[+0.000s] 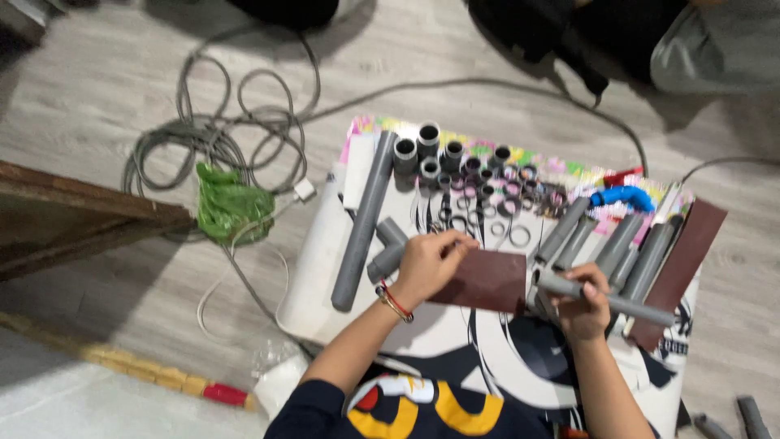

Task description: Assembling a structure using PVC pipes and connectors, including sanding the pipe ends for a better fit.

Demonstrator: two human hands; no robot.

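Note:
My left hand [429,262] pinches the top left corner of a dark red-brown sheet of sandpaper [486,281], held above the printed mat [455,333]. My right hand [582,302] is closed around a thin grey plastic pipe [642,309] that runs from beside the sandpaper's right edge out to the right. The pipe's left end sits close to the sandpaper. A red and gold bangle circles my left wrist.
A long grey pipe [362,219], a tee fitting [388,248], several grey pipe pieces [626,244] and many couplings and rings [479,183] lie on the mat. Another brown sandpaper strip [681,268] lies right. Coiled cables [215,130], a green bag [230,203] and a wooden plank [73,215] lie left. A person sits beyond.

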